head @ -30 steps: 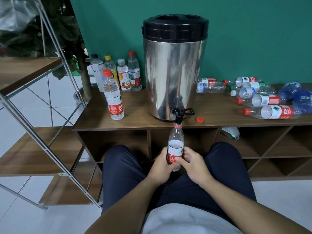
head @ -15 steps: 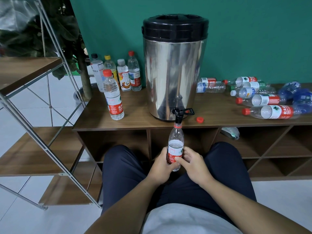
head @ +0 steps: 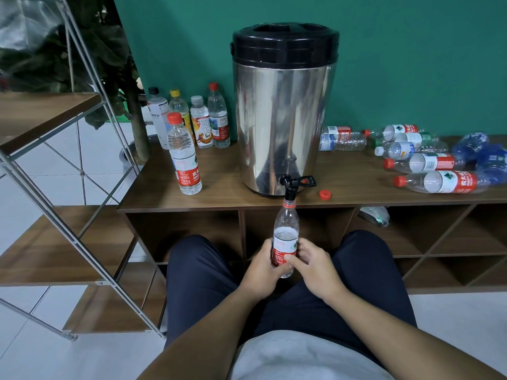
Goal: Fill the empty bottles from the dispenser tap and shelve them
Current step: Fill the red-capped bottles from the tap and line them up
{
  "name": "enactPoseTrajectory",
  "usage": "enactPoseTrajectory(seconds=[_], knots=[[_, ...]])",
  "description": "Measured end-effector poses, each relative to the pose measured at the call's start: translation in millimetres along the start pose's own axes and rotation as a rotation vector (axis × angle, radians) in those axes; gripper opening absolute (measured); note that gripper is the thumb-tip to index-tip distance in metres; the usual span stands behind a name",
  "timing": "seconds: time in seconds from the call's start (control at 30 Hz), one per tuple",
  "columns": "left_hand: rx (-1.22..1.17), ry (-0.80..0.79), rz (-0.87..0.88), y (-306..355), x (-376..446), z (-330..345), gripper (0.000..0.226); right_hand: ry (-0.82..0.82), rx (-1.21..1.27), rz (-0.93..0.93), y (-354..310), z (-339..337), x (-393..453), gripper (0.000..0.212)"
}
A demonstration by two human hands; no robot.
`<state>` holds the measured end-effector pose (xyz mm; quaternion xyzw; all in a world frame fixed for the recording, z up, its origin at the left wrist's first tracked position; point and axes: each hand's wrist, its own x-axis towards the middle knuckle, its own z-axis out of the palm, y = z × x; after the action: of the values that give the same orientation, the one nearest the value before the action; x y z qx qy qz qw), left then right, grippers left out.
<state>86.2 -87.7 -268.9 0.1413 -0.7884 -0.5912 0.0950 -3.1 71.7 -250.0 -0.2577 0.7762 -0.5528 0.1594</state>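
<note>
Under the tap (head: 291,185) we grip the bottle (head: 285,237) with both hands, seemingly half full; several empties (head: 428,163) remain.

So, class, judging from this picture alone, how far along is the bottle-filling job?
Done: one capped full bottle stands left of the dispenser, beside four more upright bottles. In hand: the left hand and right hand hold an open bottle under the tap, water roughly halfway up; its red cap lies nearby. Left: the lying bottles at right, and shelving.
</note>
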Motion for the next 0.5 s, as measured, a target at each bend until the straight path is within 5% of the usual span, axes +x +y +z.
enactPoseTrajectory(seconds=[0.5], knots=[[0.009, -0.006, 0.006, -3.0, 1.6, 0.0, 0.056, 0.000, -0.001, -0.003, -0.3, -0.3, 0.0, 0.049]])
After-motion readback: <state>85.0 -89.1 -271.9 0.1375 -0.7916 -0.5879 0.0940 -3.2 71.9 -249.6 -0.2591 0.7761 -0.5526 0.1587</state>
